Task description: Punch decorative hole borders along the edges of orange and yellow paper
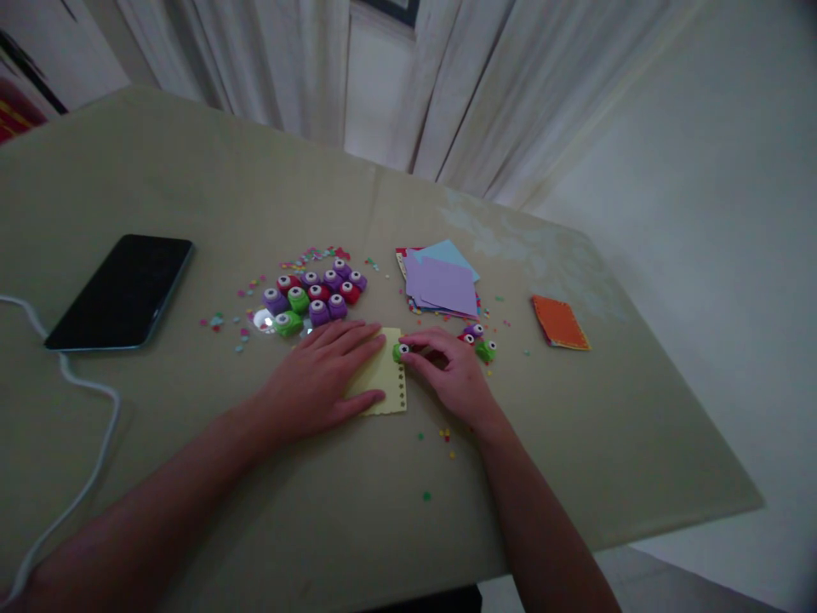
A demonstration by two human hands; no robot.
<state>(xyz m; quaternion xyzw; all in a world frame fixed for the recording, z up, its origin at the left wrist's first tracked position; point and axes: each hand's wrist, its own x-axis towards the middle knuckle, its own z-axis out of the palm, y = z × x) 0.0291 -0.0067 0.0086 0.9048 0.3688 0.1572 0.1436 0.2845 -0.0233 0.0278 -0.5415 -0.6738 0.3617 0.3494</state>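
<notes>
A yellow sheet of paper [386, 383] lies on the table with a row of small punched shapes down its right edge. My left hand [328, 375] is spread flat over its left part, fingers apart, pressing on it. Between the thumb and fingers of my right hand [450, 370] is a small green craft punch [400, 352], at the paper's upper right edge. Whether the paper sits inside the punch's slot I cannot tell. Just beyond my left hand stands a group of purple, red and green craft punches [317, 294]. A few more punches [486, 350] sit behind my right hand.
Purple and blue paper sheets [442, 285] are stacked behind my hands. An orange stitched square [562, 323] lies to the right. At left is a black-screened tablet [124, 289] with a white cable [108, 392]. Coloured paper bits [312, 254] are scattered about the tabletop [306, 519].
</notes>
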